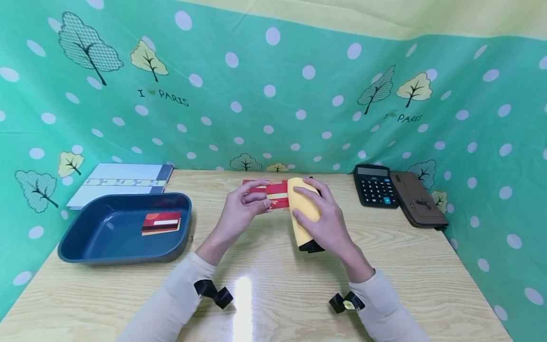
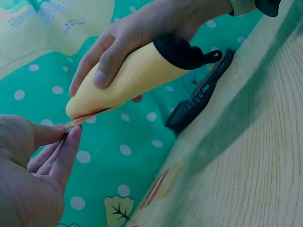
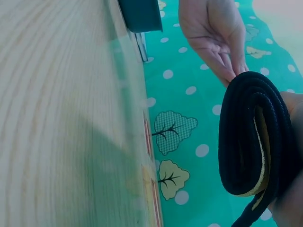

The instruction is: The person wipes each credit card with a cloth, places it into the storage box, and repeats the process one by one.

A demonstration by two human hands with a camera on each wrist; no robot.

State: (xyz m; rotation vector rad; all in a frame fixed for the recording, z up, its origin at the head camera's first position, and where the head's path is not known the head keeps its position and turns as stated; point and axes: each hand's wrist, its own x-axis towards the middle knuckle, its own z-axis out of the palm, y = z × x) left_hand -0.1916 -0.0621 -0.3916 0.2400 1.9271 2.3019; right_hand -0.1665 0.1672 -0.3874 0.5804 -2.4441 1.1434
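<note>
My right hand (image 1: 325,216) grips a rolled yellow cloth (image 1: 301,209) with black edging, its fingers spread over the top. In the right wrist view the black end of the roll (image 3: 253,137) shows its folded layers. The left hand (image 1: 241,206) pinches a thin reddish card (image 2: 73,124) between thumb and fingertips, right against the cloth's end. Seen from the head, a red and cream surface (image 1: 278,194) lies between the left fingertips and the cloth. Part of the card is hidden by the cloth and fingers. Both hands are raised above the table.
A dark blue basin (image 1: 124,259) at left holds red cards (image 1: 161,222). Behind it lies a pale blue notebook (image 1: 124,173). At the right back are a black calculator (image 1: 376,187) and a brown wallet (image 1: 419,199). Red-striped items (image 2: 161,184) lie at the table's back edge.
</note>
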